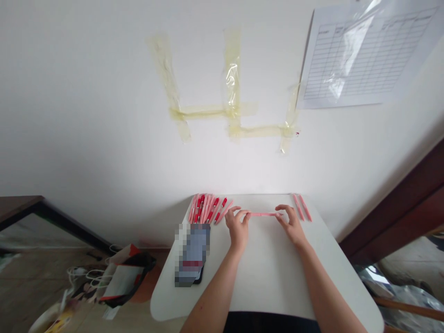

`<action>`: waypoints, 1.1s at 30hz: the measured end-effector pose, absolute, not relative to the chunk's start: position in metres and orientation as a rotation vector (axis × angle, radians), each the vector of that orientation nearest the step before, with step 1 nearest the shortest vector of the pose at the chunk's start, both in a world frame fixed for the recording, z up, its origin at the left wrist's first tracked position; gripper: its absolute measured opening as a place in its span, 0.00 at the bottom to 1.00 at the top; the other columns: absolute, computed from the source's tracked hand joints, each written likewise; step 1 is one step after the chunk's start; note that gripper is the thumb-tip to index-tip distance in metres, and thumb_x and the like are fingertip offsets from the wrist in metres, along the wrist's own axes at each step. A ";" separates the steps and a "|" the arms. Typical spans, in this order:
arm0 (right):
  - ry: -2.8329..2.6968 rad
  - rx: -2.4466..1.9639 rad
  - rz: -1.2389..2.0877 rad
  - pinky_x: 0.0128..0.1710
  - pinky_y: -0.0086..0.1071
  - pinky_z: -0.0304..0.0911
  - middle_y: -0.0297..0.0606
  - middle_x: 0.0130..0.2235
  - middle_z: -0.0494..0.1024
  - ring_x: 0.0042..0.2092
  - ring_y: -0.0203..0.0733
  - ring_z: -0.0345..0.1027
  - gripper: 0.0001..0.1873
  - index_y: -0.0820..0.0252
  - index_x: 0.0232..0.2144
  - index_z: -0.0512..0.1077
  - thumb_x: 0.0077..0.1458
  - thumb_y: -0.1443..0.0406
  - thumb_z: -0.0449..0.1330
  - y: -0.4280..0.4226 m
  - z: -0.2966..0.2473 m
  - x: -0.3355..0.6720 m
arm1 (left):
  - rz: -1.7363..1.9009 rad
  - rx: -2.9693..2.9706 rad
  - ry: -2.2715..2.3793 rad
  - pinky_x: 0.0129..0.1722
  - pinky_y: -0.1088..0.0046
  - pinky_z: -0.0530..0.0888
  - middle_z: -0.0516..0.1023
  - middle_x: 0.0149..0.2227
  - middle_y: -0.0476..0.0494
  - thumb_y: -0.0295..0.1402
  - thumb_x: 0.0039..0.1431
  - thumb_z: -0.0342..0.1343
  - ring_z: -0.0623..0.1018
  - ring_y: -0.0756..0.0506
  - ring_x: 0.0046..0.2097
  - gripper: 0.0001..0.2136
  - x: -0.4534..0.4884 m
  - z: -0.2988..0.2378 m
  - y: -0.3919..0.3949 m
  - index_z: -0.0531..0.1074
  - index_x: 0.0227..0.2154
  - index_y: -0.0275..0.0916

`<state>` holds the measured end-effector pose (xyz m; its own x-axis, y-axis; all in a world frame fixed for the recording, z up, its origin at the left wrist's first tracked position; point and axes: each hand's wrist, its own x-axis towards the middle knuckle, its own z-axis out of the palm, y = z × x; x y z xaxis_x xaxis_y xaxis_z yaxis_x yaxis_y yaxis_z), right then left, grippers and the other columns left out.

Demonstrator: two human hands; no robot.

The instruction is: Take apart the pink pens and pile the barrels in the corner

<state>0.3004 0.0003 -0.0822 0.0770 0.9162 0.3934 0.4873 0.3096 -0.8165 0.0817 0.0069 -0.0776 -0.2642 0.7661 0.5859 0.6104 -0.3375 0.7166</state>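
Observation:
A pink pen (263, 214) lies sideways over the far middle of the small white table (263, 277). My left hand (237, 226) pinches its left end and my right hand (290, 223) pinches its right end. A row of several pink and red pens (207, 208) lies at the table's far left, just left of my left hand. Two more pink pens (301, 207) lie at the far right, beside my right hand.
A phone (193, 253) lies on the table's left side, below the row of pens. Beyond the table rises a white wall with tape strips (232, 92) and a printed sheet (367, 55). Bags and clutter (118, 282) sit on the floor at left.

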 end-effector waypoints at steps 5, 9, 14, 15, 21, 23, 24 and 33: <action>-1.573 -1.296 0.475 0.55 0.46 0.61 0.40 0.44 0.76 0.53 0.51 0.64 0.19 0.50 0.40 0.73 0.61 0.45 0.56 0.003 -0.083 0.302 | 1.660 1.788 1.678 0.55 0.55 0.70 0.74 0.44 0.42 0.34 0.59 0.62 0.73 0.41 0.51 0.04 0.080 -0.078 0.007 0.81 0.32 0.45; -1.586 -1.311 0.444 0.53 0.47 0.61 0.41 0.41 0.77 0.51 0.52 0.63 0.21 0.51 0.33 0.73 0.62 0.44 0.53 0.005 -0.083 0.302 | 1.654 1.792 1.666 0.54 0.56 0.71 0.74 0.44 0.42 0.35 0.60 0.61 0.72 0.41 0.51 0.04 0.082 -0.078 0.007 0.81 0.32 0.45; -1.580 -1.343 0.415 0.52 0.48 0.61 0.41 0.38 0.78 0.50 0.54 0.64 0.25 0.51 0.26 0.71 0.63 0.43 0.51 0.006 -0.082 0.301 | 1.642 1.824 1.676 0.55 0.55 0.71 0.74 0.45 0.42 0.34 0.59 0.62 0.73 0.41 0.51 0.04 0.082 -0.078 0.007 0.81 0.31 0.44; -1.576 -1.346 0.411 0.52 0.48 0.61 0.41 0.38 0.78 0.50 0.54 0.64 0.26 0.51 0.25 0.71 0.63 0.43 0.51 0.006 -0.082 0.301 | 1.640 1.829 1.682 0.55 0.55 0.72 0.74 0.45 0.42 0.34 0.59 0.62 0.73 0.41 0.51 0.04 0.082 -0.078 0.007 0.81 0.31 0.44; -1.520 -1.362 0.402 0.52 0.47 0.60 0.42 0.36 0.77 0.49 0.53 0.64 0.27 0.52 0.23 0.70 0.62 0.41 0.50 0.010 -0.086 0.304 | 1.557 1.954 1.697 0.56 0.50 0.70 0.73 0.47 0.41 0.31 0.55 0.66 0.71 0.39 0.53 0.02 0.083 -0.075 0.005 0.82 0.30 0.46; -1.513 -1.358 0.396 0.53 0.48 0.60 0.42 0.37 0.77 0.48 0.53 0.65 0.27 0.52 0.25 0.71 0.61 0.41 0.51 0.011 -0.087 0.306 | 1.501 2.029 1.703 0.58 0.48 0.69 0.72 0.48 0.42 0.31 0.54 0.66 0.70 0.38 0.53 0.02 0.084 -0.075 0.003 0.82 0.30 0.46; -1.513 -1.354 0.393 0.53 0.48 0.60 0.41 0.38 0.77 0.49 0.53 0.65 0.26 0.52 0.27 0.72 0.61 0.41 0.51 0.012 -0.087 0.308 | 1.474 2.057 1.713 0.58 0.47 0.68 0.72 0.48 0.42 0.31 0.53 0.67 0.70 0.38 0.54 0.02 0.084 -0.075 0.003 0.82 0.30 0.46; -1.540 -1.334 0.437 0.56 0.49 0.58 0.40 0.41 0.77 0.50 0.53 0.65 0.23 0.51 0.31 0.76 0.59 0.42 0.55 0.011 -0.086 0.317 | 1.402 2.114 1.742 0.59 0.46 0.67 0.72 0.51 0.42 0.32 0.55 0.65 0.68 0.38 0.55 0.04 0.084 -0.080 0.004 0.82 0.33 0.49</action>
